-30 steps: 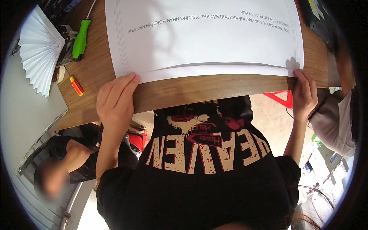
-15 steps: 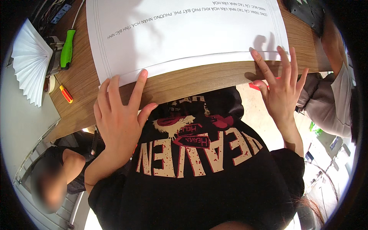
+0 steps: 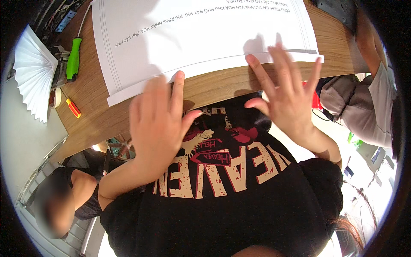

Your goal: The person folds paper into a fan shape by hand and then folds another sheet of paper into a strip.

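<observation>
A large white printed sheet of paper (image 3: 205, 40) lies on the wooden table, its near edge folded over into a narrow strip (image 3: 218, 66). My left hand (image 3: 156, 115) rests at the left part of the fold, index fingertip on the strip, the other fingers blurred. On the right part, my right hand (image 3: 289, 94) has its fingers spread, with fingertips at the fold and the thumb out to the side. Neither hand grips anything. The strip's ends show to the left and right of my hands.
At the left lie a green-handled screwdriver (image 3: 73, 60), a small red-and-yellow screwdriver (image 3: 73, 108), a tape roll (image 3: 55, 97) and a pleated white paper fan (image 3: 34, 73). One person (image 3: 64, 192) is at lower left, another (image 3: 355, 98) at right. The table edge (image 3: 214, 96) runs close to me.
Both hands have slid inward along the fold, toward each other. The sheet has shifted slightly left in the picture, and the folded strip now lies flatter, with its ends exposed.
</observation>
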The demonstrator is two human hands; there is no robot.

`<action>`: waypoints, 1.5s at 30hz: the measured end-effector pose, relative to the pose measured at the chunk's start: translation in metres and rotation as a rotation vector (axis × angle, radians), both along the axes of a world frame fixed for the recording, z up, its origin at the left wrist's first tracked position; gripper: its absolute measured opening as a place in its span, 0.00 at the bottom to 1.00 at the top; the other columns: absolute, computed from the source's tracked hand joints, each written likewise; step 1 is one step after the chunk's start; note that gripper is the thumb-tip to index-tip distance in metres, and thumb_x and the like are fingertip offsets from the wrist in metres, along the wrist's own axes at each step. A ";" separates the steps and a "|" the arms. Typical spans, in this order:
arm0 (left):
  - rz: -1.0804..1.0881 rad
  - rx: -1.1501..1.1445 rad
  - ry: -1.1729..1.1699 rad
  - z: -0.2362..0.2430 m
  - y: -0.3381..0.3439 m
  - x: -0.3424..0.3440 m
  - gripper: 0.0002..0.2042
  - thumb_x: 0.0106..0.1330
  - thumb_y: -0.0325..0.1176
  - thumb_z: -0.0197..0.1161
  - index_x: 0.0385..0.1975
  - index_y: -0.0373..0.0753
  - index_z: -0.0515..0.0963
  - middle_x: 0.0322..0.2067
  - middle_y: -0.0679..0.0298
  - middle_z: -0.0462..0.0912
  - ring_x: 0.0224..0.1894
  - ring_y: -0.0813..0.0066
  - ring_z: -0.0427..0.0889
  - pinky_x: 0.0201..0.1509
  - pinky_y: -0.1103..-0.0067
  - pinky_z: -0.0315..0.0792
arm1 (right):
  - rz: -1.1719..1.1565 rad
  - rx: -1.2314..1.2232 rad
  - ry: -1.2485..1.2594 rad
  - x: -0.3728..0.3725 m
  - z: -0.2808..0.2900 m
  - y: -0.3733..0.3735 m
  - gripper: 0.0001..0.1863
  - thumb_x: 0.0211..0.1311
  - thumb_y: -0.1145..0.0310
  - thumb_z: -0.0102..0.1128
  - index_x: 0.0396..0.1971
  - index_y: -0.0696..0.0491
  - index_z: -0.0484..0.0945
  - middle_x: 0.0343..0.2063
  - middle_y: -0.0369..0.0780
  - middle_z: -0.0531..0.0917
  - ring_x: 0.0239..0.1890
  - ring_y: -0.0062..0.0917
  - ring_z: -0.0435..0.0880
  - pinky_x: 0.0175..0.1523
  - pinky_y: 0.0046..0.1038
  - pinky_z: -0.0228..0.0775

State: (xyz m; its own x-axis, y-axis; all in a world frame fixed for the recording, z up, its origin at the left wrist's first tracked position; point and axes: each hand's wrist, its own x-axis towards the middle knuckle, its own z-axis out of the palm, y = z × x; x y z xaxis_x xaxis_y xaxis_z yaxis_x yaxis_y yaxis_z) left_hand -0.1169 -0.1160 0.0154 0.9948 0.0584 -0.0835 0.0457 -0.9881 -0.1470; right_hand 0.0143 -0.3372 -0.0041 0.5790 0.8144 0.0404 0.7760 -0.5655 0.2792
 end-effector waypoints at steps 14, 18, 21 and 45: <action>-0.219 -0.455 -0.282 -0.024 -0.020 0.038 0.28 0.57 0.47 0.66 0.54 0.35 0.76 0.43 0.58 0.75 0.43 0.61 0.74 0.50 0.67 0.68 | 0.021 0.465 0.256 -0.007 -0.019 0.019 0.28 0.63 0.39 0.52 0.57 0.38 0.78 0.60 0.46 0.67 0.65 0.43 0.63 0.71 0.63 0.31; -0.362 -0.440 -0.281 -0.028 -0.029 0.033 0.23 0.54 0.38 0.68 0.47 0.30 0.77 0.30 0.64 0.72 0.34 0.69 0.73 0.47 0.69 0.67 | -0.007 0.909 0.161 -0.027 -0.045 -0.021 0.09 0.57 0.66 0.63 0.33 0.55 0.79 0.40 0.44 0.71 0.44 0.36 0.70 0.57 0.44 0.60; -0.440 -0.599 -0.416 -0.037 -0.031 0.038 0.17 0.49 0.28 0.70 0.41 0.33 0.82 0.23 0.67 0.67 0.25 0.74 0.69 0.33 0.75 0.67 | -0.325 1.393 0.676 -0.052 -0.068 -0.037 0.09 0.59 0.74 0.65 0.24 0.57 0.73 0.20 0.36 0.73 0.24 0.22 0.68 0.30 0.22 0.59; -0.348 -1.006 -1.125 0.082 -0.016 0.090 0.18 0.44 0.21 0.71 0.39 0.35 0.84 0.38 0.62 0.80 0.35 0.67 0.79 0.35 0.76 0.73 | 0.585 1.173 -0.120 0.058 0.168 0.096 0.22 0.47 0.87 0.63 0.47 0.64 0.80 0.37 0.45 0.85 0.31 0.28 0.83 0.37 0.25 0.77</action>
